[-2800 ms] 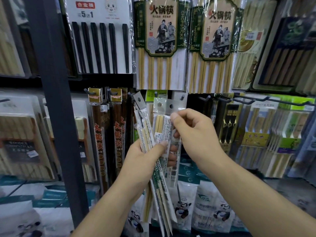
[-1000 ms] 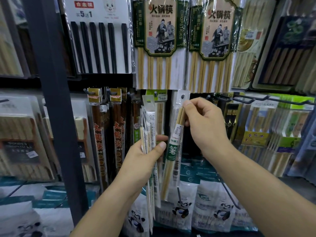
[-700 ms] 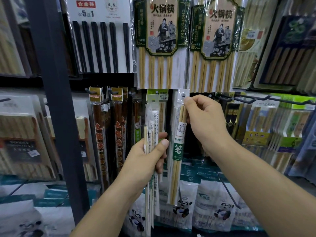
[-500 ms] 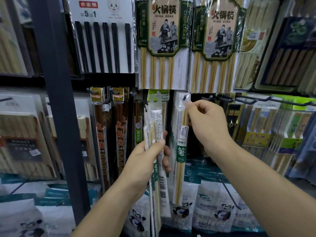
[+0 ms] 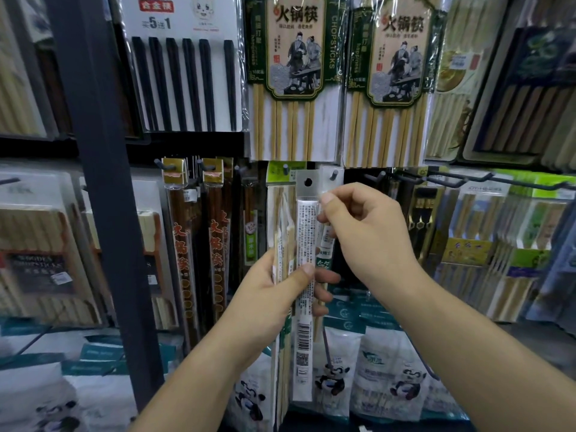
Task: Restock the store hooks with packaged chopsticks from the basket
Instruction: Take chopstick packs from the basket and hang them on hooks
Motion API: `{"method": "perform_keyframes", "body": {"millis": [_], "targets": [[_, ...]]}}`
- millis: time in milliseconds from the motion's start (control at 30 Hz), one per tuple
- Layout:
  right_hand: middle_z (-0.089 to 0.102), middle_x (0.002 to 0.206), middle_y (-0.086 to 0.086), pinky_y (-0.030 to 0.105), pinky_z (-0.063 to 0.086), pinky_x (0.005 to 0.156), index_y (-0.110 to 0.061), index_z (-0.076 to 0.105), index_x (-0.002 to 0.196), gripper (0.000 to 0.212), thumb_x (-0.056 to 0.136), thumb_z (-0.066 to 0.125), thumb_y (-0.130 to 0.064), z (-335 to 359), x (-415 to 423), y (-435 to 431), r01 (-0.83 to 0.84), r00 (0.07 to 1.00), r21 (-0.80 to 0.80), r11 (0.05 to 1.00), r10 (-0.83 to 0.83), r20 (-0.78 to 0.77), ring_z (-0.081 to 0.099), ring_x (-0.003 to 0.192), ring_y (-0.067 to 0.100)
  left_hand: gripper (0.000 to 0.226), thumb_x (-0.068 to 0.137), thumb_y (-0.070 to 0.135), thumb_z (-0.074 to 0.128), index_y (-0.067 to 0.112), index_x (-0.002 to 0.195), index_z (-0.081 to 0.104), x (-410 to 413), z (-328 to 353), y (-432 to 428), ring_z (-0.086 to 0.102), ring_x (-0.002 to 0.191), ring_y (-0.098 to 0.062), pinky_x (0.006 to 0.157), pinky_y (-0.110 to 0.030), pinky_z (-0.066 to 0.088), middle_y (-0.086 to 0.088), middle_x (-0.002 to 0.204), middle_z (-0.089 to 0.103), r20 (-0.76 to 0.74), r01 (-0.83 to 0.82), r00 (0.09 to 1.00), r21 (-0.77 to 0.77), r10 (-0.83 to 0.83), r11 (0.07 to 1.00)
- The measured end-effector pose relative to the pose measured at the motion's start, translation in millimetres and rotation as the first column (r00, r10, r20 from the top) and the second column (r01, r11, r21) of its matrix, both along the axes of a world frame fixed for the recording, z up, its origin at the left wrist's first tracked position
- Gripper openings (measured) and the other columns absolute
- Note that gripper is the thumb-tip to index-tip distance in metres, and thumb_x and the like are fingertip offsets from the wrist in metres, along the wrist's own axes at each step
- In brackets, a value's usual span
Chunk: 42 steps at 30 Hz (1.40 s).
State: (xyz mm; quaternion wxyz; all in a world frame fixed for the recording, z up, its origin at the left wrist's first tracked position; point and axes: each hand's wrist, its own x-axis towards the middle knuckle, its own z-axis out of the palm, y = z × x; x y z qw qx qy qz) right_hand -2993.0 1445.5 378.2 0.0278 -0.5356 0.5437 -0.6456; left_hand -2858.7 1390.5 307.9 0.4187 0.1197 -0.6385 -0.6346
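Note:
My left hand [image 5: 274, 294] grips a bundle of slim clear chopstick packs [image 5: 282, 219], held upright in front of the middle row of hooks. The front pack [image 5: 307, 232] shows its white printed back and a punched hole at the top. My right hand [image 5: 371, 241] pinches that front pack near its upper edge between thumb and fingers. Just behind, another pack with a green label [image 5: 325, 265] hangs on a short hook [image 5: 334, 175]. No basket is in view.
A dark upright post [image 5: 103, 182] stands at the left. Large bamboo chopstick packs [image 5: 293, 73] hang above the hook row. Dark brown chopstick packs [image 5: 184, 244] hang to the left, long bare hooks [image 5: 452, 179] stick out at the right, and panda-printed bags [image 5: 389, 378] lie below.
My right hand hung the green-label pack on the hook, let go of it and moved left to pinch the front pack of the bundle. My left hand raised the bundle slightly.

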Motion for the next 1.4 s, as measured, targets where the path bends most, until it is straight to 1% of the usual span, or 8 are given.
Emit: {"method": "perform_keyframes", "body": {"millis": [233, 367, 567, 833, 1000, 1100, 1267, 1400], "targets": [[0.069, 0.077, 0.003, 0.021, 0.052, 0.063, -0.021, 0.072, 0.081, 0.020, 0.098, 0.063, -0.025, 2.8, -3.6, -1.5, 0.007, 1.000, 0.021, 1.000, -0.007, 0.021, 0.058, 0.062, 0.001, 0.025, 0.104, 0.009, 0.055, 0.008, 0.129, 0.056, -0.2, 0.2, -0.6, 0.071, 0.079, -0.024, 0.070, -0.034, 0.059, -0.020, 0.099, 0.076, -0.020, 0.029, 0.999, 0.006, -0.029, 1.000], [0.065, 0.073, 0.011, 0.030, 0.053, 0.061, -0.012, 0.069, 0.081, 0.022, 0.098, 0.062, -0.023, 9.1, -8.9, -4.9, 0.047, 0.996, -0.003, 0.999, -0.047, 0.071, 0.056, 0.062, 0.011, 0.023, 0.102, 0.019, 0.061, 0.038, 0.108, 0.072, -1.8, -4.4, -4.1, 0.074, 0.097, -0.014, 0.077, -0.028, 0.059, 0.003, 0.104, 0.079, 0.063, -0.117, 0.991, 0.000, 0.117, 0.993], [0.063, 0.069, 0.008, 0.018, 0.048, 0.056, -0.012, 0.068, 0.078, 0.021, 0.096, 0.063, -0.022, 13.4, -18.8, -12.0, 0.107, 0.989, 0.015, 0.994, -0.108, 0.101, 0.053, 0.060, 0.008, 0.019, 0.106, 0.010, 0.052, 0.015, 0.108, 0.071, 0.0, -4.9, -10.9, 0.064, 0.070, -0.016, 0.064, -0.028, 0.059, -0.002, 0.078, 0.071, 0.025, -0.129, 0.992, 0.061, 0.128, 0.990], [0.063, 0.074, 0.010, 0.017, 0.046, 0.055, -0.008, 0.068, 0.078, 0.022, 0.095, 0.063, -0.021, 7.0, -21.8, -16.3, 0.154, 0.985, 0.040, 0.987, -0.157, 0.077, 0.053, 0.060, 0.006, 0.023, 0.104, 0.023, 0.057, 0.034, 0.120, 0.070, -0.9, -6.3, -13.8, 0.038, 0.052, -0.009, 0.048, -0.022, 0.035, 0.005, 0.065, 0.043, 0.037, -0.111, 0.993, 0.083, 0.109, 0.990], [0.067, 0.074, -0.001, 0.012, 0.045, 0.056, -0.015, 0.067, 0.074, 0.025, 0.095, 0.065, -0.027, 1.5, -24.5, -16.4, 0.202, 0.977, 0.054, 0.978, -0.205, 0.054, 0.053, 0.058, 0.001, 0.030, 0.104, 0.020, 0.054, 0.032, 0.130, 0.060, -0.3, -3.1, -10.2, 0.043, 0.054, -0.008, 0.049, -0.023, 0.039, 0.001, 0.071, 0.055, -0.027, -0.058, 0.998, 0.147, 0.062, 0.987], [0.056, 0.058, -0.013, 0.009, 0.041, 0.053, -0.016, 0.064, 0.077, 0.024, 0.096, 0.066, -0.031, -0.9, -21.6, -11.4, 0.197, 0.978, 0.021, 0.980, -0.198, 0.069, 0.048, 0.054, -0.002, 0.033, 0.086, 0.024, 0.058, 0.035, 0.112, 0.074, -1.7, -0.3, -6.5, 0.047, 0.057, -0.010, 0.053, -0.025, 0.044, -0.007, 0.074, 0.058, -0.038, -0.059, 0.997, 0.131, 0.065, 0.990], [0.061, 0.063, -0.008, 0.010, 0.047, 0.054, -0.017, 0.070, 0.081, 0.016, 0.096, 0.068, -0.020, -6.7, -3.3, 3.7, -0.041, 0.998, 0.040, 0.998, 0.043, -0.039, 0.055, 0.057, -0.004, 0.025, 0.104, 0.019, 0.057, 0.033, 0.104, 0.077, -1.6, 0.7, -4.5, 0.058, 0.071, -0.014, 0.063, -0.024, 0.052, -0.010, 0.087, 0.074, 0.014, -0.084, 0.996, -0.021, 0.085, 0.996], [0.062, 0.065, -0.009, 0.044, 0.062, 0.058, -0.023, 0.072, 0.084, 0.008, 0.092, 0.074, -0.025, -7.2, 5.4, 7.6, -0.110, 0.993, 0.147, 0.983, 0.115, -0.024, 0.061, 0.062, 0.008, 0.016, 0.101, 0.019, 0.063, 0.029, 0.104, 0.076, -1.4, -1.7, -2.3, 0.065, 0.076, -0.012, 0.068, -0.027, 0.055, 0.006, 0.091, 0.077, 0.028, -0.057, 0.998, -0.071, 0.059, 0.996]]}}
